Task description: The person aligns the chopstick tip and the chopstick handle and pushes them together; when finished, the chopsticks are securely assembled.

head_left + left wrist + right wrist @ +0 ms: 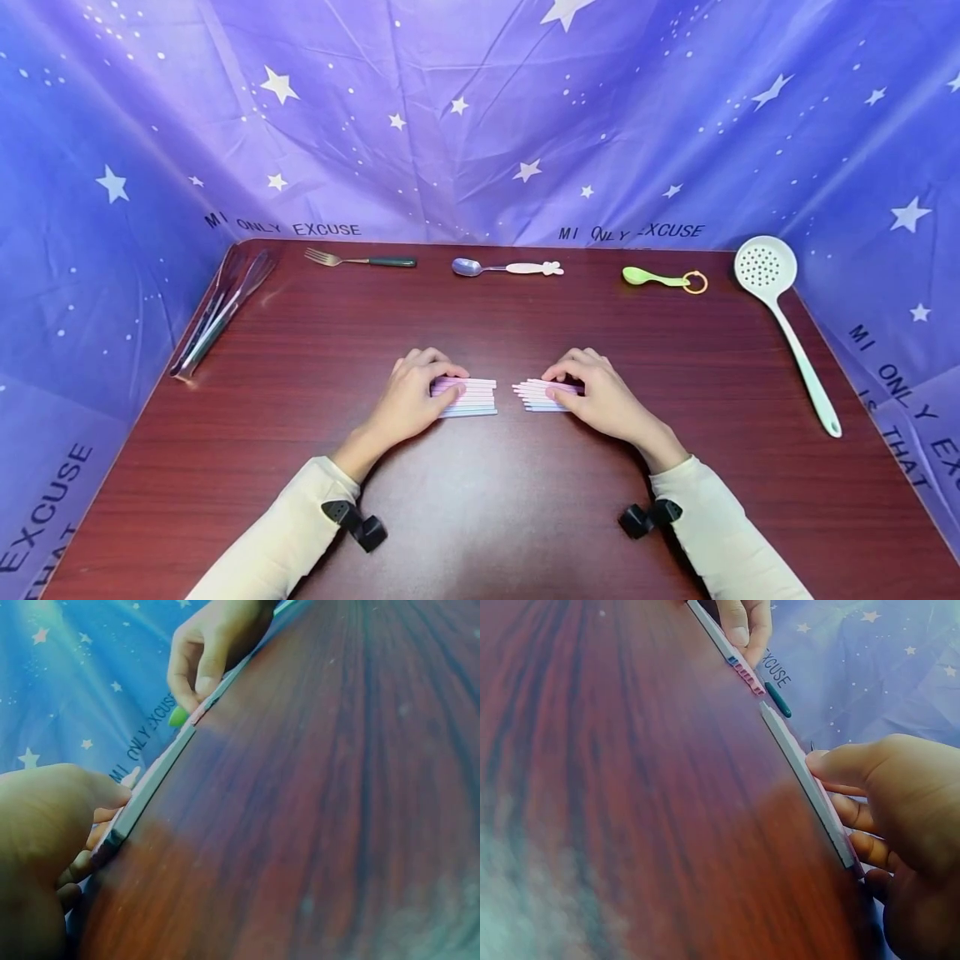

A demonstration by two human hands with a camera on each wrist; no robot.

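Observation:
Two flat rows of pastel straws lie end to end on the table, a small gap between them. My left hand [414,392] holds the left row [472,398], its thumb on the near part and the fingers round the far side. My right hand [600,392] grips the right row [542,396] in the same way, and that row's inner ends are uneven. Pink straws lie at the back of each row, pale blue ones at the front. In the right wrist view, hollow ends show on the left row [746,675]. My palms hide the outer ends in the head view.
Along the back lie a fork [360,260], a spoon with a white handle [525,268] and a green spoon [652,277] with an orange ring. A white skimmer [795,333] is at the right; a clear holder with dark-handled utensils [221,321] is at the left.

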